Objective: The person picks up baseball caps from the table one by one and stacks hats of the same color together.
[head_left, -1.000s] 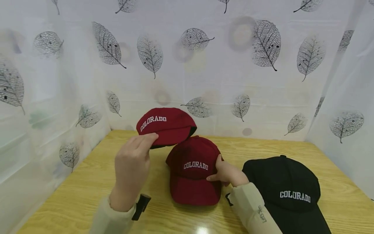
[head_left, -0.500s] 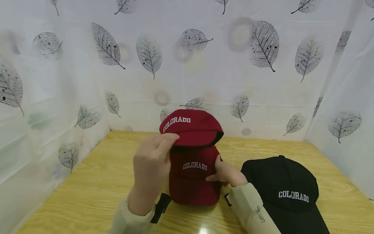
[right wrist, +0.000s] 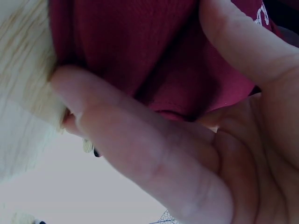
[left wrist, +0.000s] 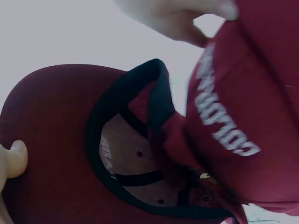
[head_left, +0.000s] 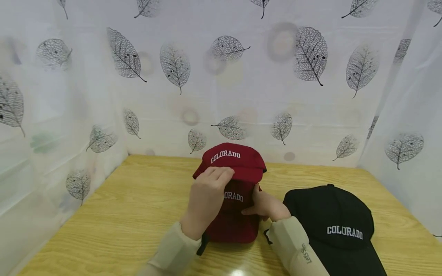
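Two dark red baseball caps lettered COLORADO are stacked at the table's middle. My left hand [head_left: 207,197] pinches the brim of the upper red cap [head_left: 246,156], which sits tilted over the crown of the lower one. In the left wrist view, the thumb [left wrist: 17,158] lies on the underside of that brim, and the dark sweatband [left wrist: 96,116] inside shows. My right hand [head_left: 267,205] grips the side of the lower red cap [head_left: 238,230], thumb in front and fingers round the side. The left hand hides part of the lower cap's lettering.
A black COLORADO cap [head_left: 335,214] lies to the right, next to my right sleeve, its brim toward the front edge. Light wood covers the table [head_left: 145,184]. A white curtain [head_left: 241,88] printed with leaves stands behind and on both sides.
My left hand has carried the upper red cap rightward and lowered it over the lower red cap's crown. The right hand keeps its grip on the lower cap; the black cap stays put.
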Tool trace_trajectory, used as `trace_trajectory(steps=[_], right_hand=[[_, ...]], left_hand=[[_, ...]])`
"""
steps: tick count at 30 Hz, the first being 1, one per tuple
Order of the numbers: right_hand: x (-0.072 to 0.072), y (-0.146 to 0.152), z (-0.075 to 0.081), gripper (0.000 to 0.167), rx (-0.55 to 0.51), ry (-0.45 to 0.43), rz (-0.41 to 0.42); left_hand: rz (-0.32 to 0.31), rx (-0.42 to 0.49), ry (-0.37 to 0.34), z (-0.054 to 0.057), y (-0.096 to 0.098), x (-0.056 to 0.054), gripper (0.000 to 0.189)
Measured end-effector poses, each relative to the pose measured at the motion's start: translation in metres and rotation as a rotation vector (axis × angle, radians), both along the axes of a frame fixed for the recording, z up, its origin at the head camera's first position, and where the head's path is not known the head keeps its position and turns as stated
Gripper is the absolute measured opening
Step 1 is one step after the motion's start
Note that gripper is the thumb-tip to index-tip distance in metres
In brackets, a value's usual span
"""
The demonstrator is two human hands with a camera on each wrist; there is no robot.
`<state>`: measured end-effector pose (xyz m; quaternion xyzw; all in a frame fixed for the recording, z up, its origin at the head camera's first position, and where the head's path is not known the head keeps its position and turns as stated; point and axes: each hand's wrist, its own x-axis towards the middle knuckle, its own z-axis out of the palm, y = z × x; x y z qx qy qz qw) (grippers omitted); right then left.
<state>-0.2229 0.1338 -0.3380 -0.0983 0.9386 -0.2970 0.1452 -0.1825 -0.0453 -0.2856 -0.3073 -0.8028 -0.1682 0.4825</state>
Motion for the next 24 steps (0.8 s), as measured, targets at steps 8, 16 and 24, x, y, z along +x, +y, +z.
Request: trace_trajectory(steps=[8, 16, 24], right_hand=[[0.001, 0.0, -0.001, 0.077, -0.036, 0.026, 0.019], [0.003, 0.009, 0.007, 0.05, -0.019, -0.09, 0.008], [0.005, 0.024, 0.018, 0.018, 0.105, -0.074, -0.027]], left_hand=[[0.039, -0.098, -0.111, -0.02, 0.009, -0.009, 0.023], [0.102, -0.256, -0.24, -0.033, 0.015, -0.003, 0.026], [0.168, -0.439, -0.45, -0.034, 0.02, 0.01, 0.031]])
